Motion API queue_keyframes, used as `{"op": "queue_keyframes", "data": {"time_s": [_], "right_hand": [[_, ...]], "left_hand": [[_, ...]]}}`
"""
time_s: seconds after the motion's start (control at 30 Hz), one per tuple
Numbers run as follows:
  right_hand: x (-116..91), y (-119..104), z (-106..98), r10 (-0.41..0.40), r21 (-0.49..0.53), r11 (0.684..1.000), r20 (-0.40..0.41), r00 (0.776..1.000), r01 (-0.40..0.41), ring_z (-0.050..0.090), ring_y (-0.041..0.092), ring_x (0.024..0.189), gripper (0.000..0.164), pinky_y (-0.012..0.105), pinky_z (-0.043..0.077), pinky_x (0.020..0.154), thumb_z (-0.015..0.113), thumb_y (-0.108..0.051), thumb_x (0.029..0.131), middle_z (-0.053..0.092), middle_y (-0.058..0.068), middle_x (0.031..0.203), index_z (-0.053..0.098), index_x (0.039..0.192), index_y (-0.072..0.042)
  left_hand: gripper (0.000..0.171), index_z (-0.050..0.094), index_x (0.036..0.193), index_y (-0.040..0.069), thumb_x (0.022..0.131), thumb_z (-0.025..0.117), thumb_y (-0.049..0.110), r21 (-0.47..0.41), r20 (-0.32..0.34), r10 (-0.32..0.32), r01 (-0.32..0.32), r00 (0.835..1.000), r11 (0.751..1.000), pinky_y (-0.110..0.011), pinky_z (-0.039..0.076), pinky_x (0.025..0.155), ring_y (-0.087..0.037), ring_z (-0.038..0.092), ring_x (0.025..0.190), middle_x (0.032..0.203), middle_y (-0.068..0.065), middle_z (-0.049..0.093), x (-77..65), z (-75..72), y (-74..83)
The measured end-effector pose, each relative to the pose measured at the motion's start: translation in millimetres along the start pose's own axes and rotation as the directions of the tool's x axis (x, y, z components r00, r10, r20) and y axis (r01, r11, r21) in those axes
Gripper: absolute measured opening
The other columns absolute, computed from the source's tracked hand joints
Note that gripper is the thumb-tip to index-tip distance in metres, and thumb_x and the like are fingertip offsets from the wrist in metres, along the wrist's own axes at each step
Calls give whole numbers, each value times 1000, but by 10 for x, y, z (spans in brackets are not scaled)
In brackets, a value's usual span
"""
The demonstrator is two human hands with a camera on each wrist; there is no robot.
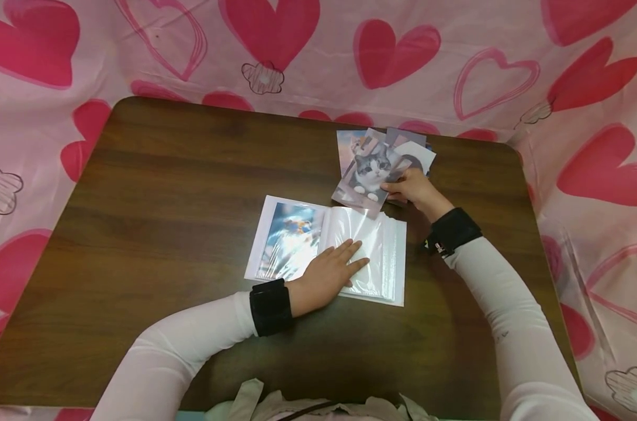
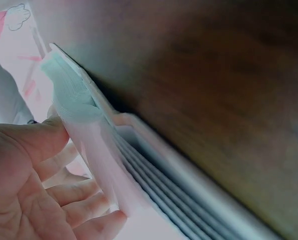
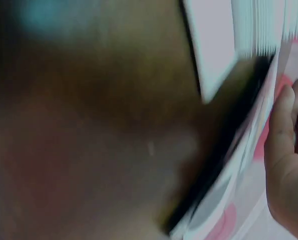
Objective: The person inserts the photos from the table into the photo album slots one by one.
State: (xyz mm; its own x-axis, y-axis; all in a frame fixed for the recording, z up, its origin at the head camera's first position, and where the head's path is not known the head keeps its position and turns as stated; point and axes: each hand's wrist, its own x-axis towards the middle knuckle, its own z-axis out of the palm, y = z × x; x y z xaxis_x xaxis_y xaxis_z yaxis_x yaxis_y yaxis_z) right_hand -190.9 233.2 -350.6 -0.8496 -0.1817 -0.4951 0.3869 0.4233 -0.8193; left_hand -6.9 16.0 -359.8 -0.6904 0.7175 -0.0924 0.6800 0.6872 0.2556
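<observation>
An open photo album (image 1: pixel 400 266) with clear sleeves lies on the table, a blue picture (image 1: pixel 289 234) in its left page. My left hand (image 1: pixel 324 279) rests on the right page with its fingers spread, over a blank, shiny sleeve. In the left wrist view, the album's stacked pages (image 2: pixel 73 95) show edge-on beside the fingers. Between thumb and fingers, my right hand (image 1: pixel 415 190) pinches a photo of a grey-and-white cat (image 1: pixel 372 166). The photo's lower edge overlaps the album's top edge in the head view.
Several more photos (image 1: pixel 407 136) lie in a loose, fanned pile behind the cat photo, near the far edge of the brown wooden table (image 1: pixel 155 193). A pink cloth with hearts (image 1: pixel 318 76) hangs round the back and sides.
</observation>
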Motion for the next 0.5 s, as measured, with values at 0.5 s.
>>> {"op": "queue_keyframes", "data": {"time_s": [0.5], "right_hand": [[-85,29,-115,-29,62,998,100,995,23,67,11,59,13,20,56,53,64,0,87,65,-3,63,67,76,-5]], "left_hand": [[53,46,142,13,91,60,22,-48,20,-11,12,1000,999,-45,39,105,-28,27,140,152,-16,35,-19,-17,25]]}}
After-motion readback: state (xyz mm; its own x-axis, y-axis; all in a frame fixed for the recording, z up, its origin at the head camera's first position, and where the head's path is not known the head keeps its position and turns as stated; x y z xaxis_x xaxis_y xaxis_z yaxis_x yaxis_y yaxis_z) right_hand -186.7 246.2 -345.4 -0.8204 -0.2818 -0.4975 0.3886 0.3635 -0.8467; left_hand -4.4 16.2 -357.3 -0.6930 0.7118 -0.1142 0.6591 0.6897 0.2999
